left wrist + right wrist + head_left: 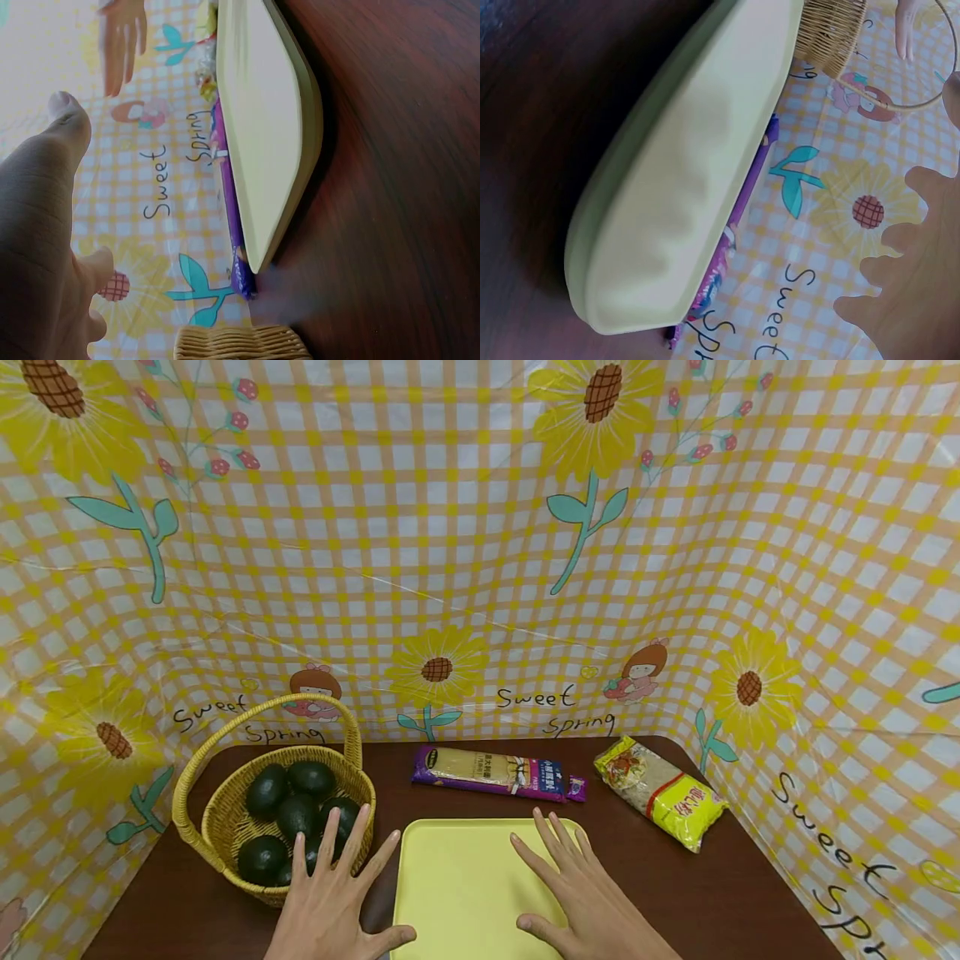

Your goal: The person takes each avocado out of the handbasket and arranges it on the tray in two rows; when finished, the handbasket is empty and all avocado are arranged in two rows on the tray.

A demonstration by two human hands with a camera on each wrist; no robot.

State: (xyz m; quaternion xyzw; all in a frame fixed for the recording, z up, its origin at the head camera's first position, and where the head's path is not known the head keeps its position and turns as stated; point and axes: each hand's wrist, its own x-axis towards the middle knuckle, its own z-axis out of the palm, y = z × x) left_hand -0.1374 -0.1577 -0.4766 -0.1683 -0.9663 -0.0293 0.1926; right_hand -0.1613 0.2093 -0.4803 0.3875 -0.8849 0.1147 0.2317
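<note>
My left hand (330,893) is held with fingers spread, in front of the wicker basket (213,814) and left of a yellow tray (465,893). Several dark green avocados (297,817) lie in the basket, some partly hidden by my fingers. Over the tray's right side hovers my right hand (581,893), its fingers also spread and holding nothing. The right wrist view shows this hand (907,277) apart from the tray (682,180), with a soft shadow on the tray's surface. In the left wrist view, the left hand (45,217) is apart from the tray too.
Behind the tray lies a purple pack of pasta (487,772). A yellow-and-clear bag of noodles (660,793) lies at the back right of the dark brown table (720,902). The basket's tall handle (262,710) arches up at the left. Checked cloth (450,568) surrounds the back and sides.
</note>
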